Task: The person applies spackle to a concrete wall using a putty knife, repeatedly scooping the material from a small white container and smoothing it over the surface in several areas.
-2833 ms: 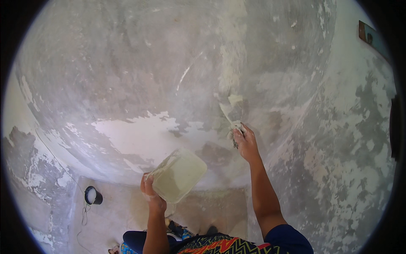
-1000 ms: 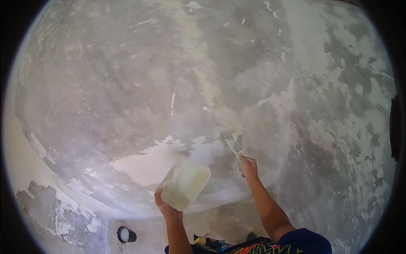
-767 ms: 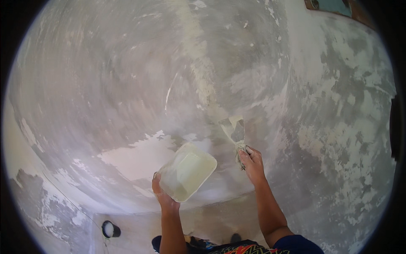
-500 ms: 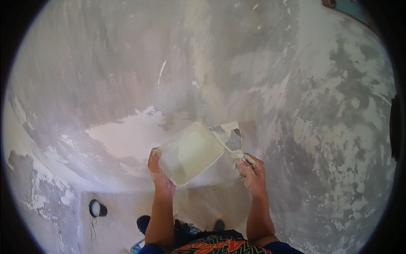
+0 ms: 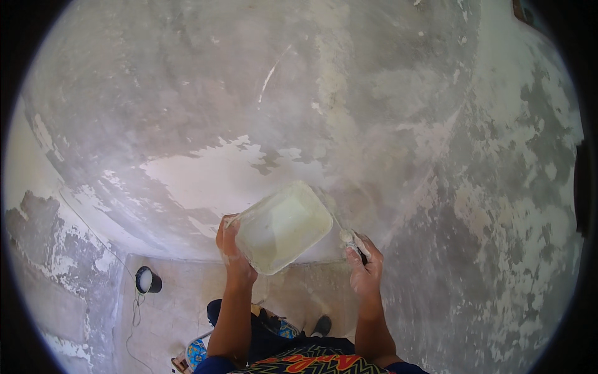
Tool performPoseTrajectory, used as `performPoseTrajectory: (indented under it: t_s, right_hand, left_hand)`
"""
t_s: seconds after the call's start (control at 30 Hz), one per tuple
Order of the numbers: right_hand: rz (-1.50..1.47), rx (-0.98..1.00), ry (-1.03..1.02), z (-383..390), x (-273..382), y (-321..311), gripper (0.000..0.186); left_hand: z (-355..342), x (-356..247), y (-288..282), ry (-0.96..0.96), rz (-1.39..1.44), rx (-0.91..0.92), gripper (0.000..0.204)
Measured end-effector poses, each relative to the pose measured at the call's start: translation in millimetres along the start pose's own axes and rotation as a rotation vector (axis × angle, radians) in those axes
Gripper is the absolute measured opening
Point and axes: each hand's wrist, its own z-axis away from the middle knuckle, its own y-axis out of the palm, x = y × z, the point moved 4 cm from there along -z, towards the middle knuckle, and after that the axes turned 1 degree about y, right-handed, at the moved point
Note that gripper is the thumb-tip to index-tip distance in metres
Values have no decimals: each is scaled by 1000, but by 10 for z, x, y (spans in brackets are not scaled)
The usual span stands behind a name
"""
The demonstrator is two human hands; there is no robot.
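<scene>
My left hand [image 5: 235,249] grips the left side of a pale rectangular plastic tub [image 5: 285,225], its fingers wrapped round the edge. Whitish paste coats the inside of the tub, which is tilted in front of the wall. On the right, my right hand [image 5: 366,265] is closed round the dark handle of a putty knife [image 5: 346,237]. Its blade is seen nearly edge-on and lies close beside the tub's right rim; whether they touch I cannot tell. White smears mark the fingers of my right hand.
A grey wall [image 5: 187,87] with patchy white plaster rises ahead and curves round both sides. On the tiled floor [image 5: 180,305] at lower left stands a black bucket [image 5: 148,280] with white contents, a thin cord beside it. A blue patterned seat [image 5: 197,354] is near my legs.
The putty knife has turned from showing its blade face to nearly edge-on, and my right hand has moved slightly left. The view has shifted, showing more floor. The tub stays in my left hand.
</scene>
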Motion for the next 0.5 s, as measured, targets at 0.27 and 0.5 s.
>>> performPoseTrajectory:
  t_s: [0.27, 0.5]
  right_hand:
    - [273, 8, -93, 151, 189, -174, 42]
    - [373, -21, 40, 248, 106, -280, 50]
  left_hand:
    - [84, 50, 39, 116, -35, 58, 28]
    - [131, 154, -5, 346, -193, 35, 26]
